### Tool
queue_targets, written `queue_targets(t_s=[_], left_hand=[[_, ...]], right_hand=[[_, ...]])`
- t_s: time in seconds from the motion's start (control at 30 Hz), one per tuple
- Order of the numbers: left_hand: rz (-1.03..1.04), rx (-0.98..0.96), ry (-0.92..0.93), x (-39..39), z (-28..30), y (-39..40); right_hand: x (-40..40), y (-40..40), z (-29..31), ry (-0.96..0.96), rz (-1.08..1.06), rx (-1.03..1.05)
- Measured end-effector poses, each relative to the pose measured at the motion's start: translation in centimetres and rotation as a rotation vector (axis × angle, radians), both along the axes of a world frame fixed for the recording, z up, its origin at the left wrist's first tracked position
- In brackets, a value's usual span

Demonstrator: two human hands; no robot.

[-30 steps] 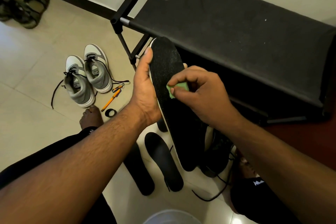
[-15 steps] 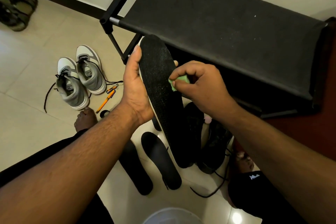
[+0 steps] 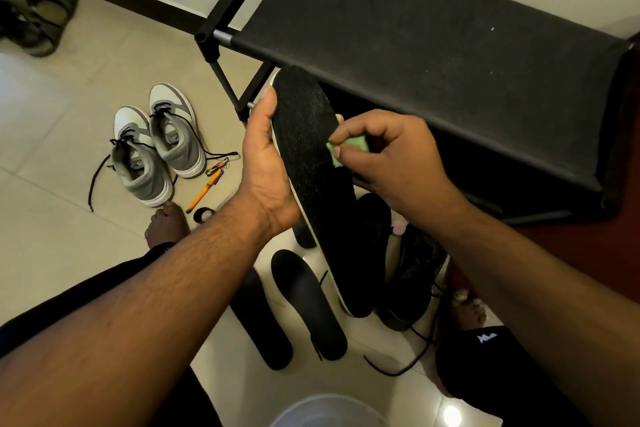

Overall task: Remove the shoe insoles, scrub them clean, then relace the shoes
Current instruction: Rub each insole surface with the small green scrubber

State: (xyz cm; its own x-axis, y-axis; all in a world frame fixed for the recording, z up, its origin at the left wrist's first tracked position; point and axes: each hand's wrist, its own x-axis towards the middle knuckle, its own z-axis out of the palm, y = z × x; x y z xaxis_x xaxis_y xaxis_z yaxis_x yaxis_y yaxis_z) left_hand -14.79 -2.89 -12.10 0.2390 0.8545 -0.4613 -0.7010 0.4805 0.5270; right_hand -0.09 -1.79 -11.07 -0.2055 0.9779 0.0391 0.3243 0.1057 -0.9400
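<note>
Insoles come first nearest me: two black ones (image 3: 308, 305) lie flat on the floor tiles (image 3: 52, 236) between the knees. Above them the held insole (image 3: 311, 156) stands tilted, toe up, and looks light, thin and bendy, so I'd judge it needs support along its edge. His left hand (image 3: 266, 163) cups that edge, thumb stretched up the side. His right hand (image 3: 391, 156) pinches a green scrub pad (image 3: 349, 146) against the fabric face. Beyond sit grey sneakers (image 3: 159, 146), laces loose, and a black shoe rack (image 3: 433, 55).
</note>
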Motion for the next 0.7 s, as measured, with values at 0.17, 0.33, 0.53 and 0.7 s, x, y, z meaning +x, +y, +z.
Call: queue_targets(t_s=[0.17, 0.33, 0.53, 0.7], left_hand=[[0.009, -0.016, 0.031, 0.0, -0.3, -0.1], [0.033, -0.019, 0.065, 0.2, -0.1, -0.5], [0.033, 0.015, 0.025, 0.0, -0.1, 0.1], [0.054, 0.011, 0.05, 0.0, -0.3, 0.1]], right_hand=[[-1.0, -1.1, -0.5, -0.069, 0.025, 0.082], [-1.7, -2.1, -0.3, -0.009, 0.136, 0.153], [-0.3, -0.3, 0.2, 0.032, -0.022, -0.018], [-1.2, -1.3, -0.4, -0.022, -0.03, -0.076]])
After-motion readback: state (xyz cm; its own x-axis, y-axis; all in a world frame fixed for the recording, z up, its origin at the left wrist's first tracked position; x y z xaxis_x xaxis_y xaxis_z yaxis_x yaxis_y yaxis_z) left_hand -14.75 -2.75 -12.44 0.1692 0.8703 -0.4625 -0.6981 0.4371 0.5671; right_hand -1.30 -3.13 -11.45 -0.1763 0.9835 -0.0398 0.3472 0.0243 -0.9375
